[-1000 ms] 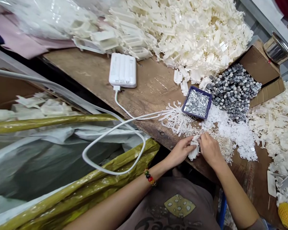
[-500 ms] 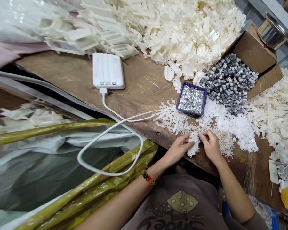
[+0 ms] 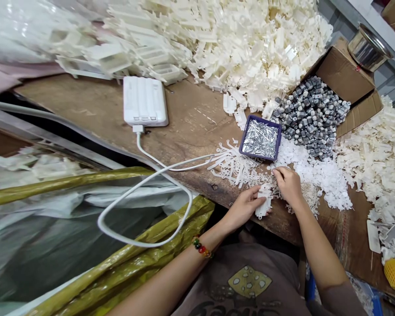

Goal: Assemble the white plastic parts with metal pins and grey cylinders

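Well, white piece (image 3: 265,208), held in left fingers (image 3: 253,192)

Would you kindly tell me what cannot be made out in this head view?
All in the head view:
Left hand: some fingers hidden behind the white plastic piece.
Right hand: whether it pinches a tiny part is too small to tell.
White cable: part hidden by the pale strips.
Shirt lettering: cut off by the bottom edge.
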`<state>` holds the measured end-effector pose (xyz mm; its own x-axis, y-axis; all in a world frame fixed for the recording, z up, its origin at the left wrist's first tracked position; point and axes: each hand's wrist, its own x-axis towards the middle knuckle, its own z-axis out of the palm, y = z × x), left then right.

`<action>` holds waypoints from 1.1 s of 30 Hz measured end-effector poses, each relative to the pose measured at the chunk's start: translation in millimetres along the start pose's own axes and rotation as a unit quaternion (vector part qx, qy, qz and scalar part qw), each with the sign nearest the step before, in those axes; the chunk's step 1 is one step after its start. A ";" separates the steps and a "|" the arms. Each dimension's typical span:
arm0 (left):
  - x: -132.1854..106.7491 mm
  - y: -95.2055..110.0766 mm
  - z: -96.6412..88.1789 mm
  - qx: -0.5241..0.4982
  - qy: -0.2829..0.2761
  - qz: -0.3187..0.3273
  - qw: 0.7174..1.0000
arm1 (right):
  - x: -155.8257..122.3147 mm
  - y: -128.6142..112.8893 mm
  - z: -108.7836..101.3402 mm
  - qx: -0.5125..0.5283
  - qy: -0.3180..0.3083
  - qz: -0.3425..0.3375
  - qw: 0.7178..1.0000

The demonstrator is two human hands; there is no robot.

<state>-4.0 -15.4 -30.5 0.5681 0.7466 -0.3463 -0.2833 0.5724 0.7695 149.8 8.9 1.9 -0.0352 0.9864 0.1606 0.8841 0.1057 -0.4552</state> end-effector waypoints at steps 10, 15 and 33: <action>2.6 -3.2 -3.3 -0.016 0.021 0.010 1.000 | -7.1 -3.9 -10.8 0.128 -0.061 0.055 0.988; 2.3 -2.8 -3.8 -0.005 0.010 0.018 1.000 | -42.7 -10.9 -16.5 0.137 -0.056 0.036 0.988; -1.7 7.6 0.0 -0.003 0.004 0.012 1.000 | -46.7 -17.3 -4.4 -0.013 -0.038 -0.021 0.999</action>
<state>-7.2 -12.3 -24.1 0.5543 0.7631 -0.3323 -0.3018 0.5564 0.7742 138.2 -39.6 6.1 -0.1063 0.9880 0.1118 0.8933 0.1442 -0.4257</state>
